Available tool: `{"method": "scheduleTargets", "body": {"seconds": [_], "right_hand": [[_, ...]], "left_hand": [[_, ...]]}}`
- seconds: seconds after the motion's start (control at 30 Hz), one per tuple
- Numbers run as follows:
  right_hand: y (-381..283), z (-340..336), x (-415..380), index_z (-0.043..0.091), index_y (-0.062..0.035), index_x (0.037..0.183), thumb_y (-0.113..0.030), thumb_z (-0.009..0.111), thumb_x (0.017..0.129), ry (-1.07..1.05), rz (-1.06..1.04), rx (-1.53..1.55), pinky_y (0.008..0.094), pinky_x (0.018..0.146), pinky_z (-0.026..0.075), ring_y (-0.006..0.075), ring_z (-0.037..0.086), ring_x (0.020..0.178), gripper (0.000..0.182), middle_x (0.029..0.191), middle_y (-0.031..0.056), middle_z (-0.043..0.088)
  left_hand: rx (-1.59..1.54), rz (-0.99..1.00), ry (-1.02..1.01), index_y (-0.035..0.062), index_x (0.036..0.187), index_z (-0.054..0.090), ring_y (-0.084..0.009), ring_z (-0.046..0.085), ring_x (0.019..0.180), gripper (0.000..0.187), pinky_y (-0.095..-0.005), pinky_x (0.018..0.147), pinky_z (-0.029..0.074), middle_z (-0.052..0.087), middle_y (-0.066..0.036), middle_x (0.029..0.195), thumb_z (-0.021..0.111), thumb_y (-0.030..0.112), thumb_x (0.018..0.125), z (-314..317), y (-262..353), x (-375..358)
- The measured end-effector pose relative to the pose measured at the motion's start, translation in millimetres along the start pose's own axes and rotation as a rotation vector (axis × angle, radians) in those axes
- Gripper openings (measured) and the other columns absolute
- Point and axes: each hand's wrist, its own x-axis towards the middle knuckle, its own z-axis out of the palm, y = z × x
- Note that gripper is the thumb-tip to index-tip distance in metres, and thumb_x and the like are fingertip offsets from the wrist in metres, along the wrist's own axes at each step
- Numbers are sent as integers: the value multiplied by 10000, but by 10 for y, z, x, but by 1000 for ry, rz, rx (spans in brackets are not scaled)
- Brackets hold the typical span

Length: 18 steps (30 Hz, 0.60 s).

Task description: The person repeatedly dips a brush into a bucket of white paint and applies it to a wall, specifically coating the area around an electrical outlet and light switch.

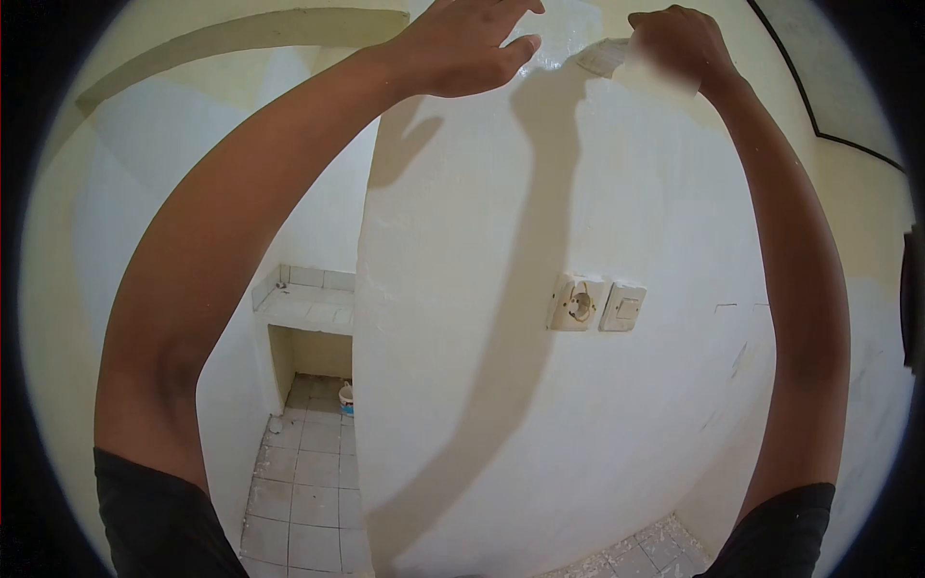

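Right hand grasping a flat brush high on the wall

On my feed, the right hand is closed around the near end of the brush, though blur hides the exact finger placement. I see its pale, bristle-like end pointing left, on the wall or very close to it; I can't tell which. The left hand grasps nothing that I can see: thumb and forefinger are spread apart beside a glossy patch, with part of the hand cut off by the top edge. Both arms reach up and inward, elbows bent, from dark sleeves.

Beyond the wall's left edge, I spot a small white-and-blue tub on the tiled floor, partly hidden; I can't make out its contents. A tiled ledge stands above it.

Below the brush, a round socket sits just beside a light switch. An arm's shadow runs down the whitish wall, and pale flecks litter the floor at lower right. A curved beam spans the upper left.
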Motion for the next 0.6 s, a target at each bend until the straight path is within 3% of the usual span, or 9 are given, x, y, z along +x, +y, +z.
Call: {"method": "scheduleTargets", "body": {"seconds": [0.07, 0.17, 0.27, 0.4, 0.6], "right_hand": [[-101, -67, 180, 707, -117, 848, -88, 725, 881, -107, 111, -84, 420, 660, 550, 240, 720, 739, 48, 726, 68, 711], [-26, 176, 332, 690, -123, 763, -116, 763, 855, 185, 132, -50, 439, 676, 541, 242, 710, 728, 118, 716, 58, 708], [-37, 392, 441, 686, -123, 779, -112, 765, 855, 331, 240, -83, 421, 684, 542, 238, 707, 725, 109, 716, 59, 706], [-170, 440, 462, 699, -114, 823, -90, 762, 849, 299, 373, -87, 417, 692, 552, 241, 713, 732, 72, 738, 58, 716], [-297, 325, 517, 724, -109, 877, -55, 740, 845, 198, 398, -161, 391, 688, 568, 236, 718, 732, 64, 755, 59, 721]], "left_hand": [[-12, -38, 0, -7, 1558, 336, -365, 114, 1612, 564, -560, 1321, 52, 156, -227, 1717, 386, 331, 1109, -75, -9, -13], [-3, -34, -11, -8, 1564, 327, -366, 109, 1613, 569, -558, 1322, 54, 148, -225, 1719, 374, 333, 1112, -151, -53, -27], [43, 18, -47, -9, 1566, 325, -367, 111, 1612, 567, -559, 1322, 59, 142, -225, 1722, 367, 326, 1111, -152, -156, -64], [42, -11, -47, -12, 1564, 331, -367, 118, 1611, 566, -561, 1321, 62, 139, -222, 1724, 370, 320, 1108, -119, -201, -91], [54, 18, -102, -12, 1562, 337, -356, 111, 1614, 563, -560, 1321, 57, 142, -218, 1725, 383, 311, 1103, -118, -99, -90]]}}
